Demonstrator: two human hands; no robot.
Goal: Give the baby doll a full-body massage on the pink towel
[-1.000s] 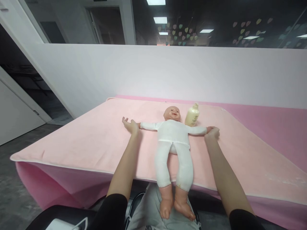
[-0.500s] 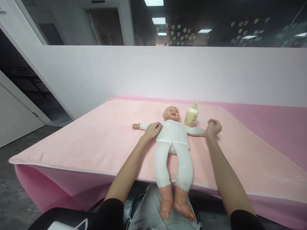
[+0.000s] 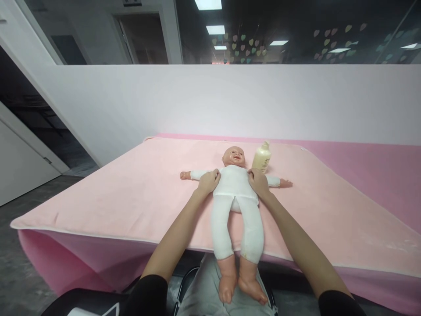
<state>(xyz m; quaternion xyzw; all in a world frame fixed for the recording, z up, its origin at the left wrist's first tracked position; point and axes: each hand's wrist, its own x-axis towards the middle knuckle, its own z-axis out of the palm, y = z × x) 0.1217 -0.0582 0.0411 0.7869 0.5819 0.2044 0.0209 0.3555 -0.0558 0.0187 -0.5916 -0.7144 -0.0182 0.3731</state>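
Observation:
A baby doll (image 3: pixel 233 181) with a white cloth body and flesh-coloured head, hands and feet lies face up, its arms stretched out sideways. Its feet reach past the table's front edge over my lap. My left hand (image 3: pixel 208 181) is closed around the doll's upper arm near the shoulder, on the left side of the view. On the other side, my right hand (image 3: pixel 259 181) has its fingers curled round the other upper arm, beside the shoulder. Parts of both sleeves are hidden under my hands. Just behind my right hand stands a pale yellow pump bottle (image 3: pixel 262 157).
A light pink blanket (image 3: pixel 131 193) covers the table, over a darker pink cloth (image 3: pixel 371 166) that hangs down in front. A white wall (image 3: pixel 263 101) rises behind the table, with dark glass above it. At the lower left is a black chair (image 3: pixel 82 300).
My right hand has moved left from the doll's hand to its upper arm, uncovering that doll hand. My left hand stays on the other upper arm.

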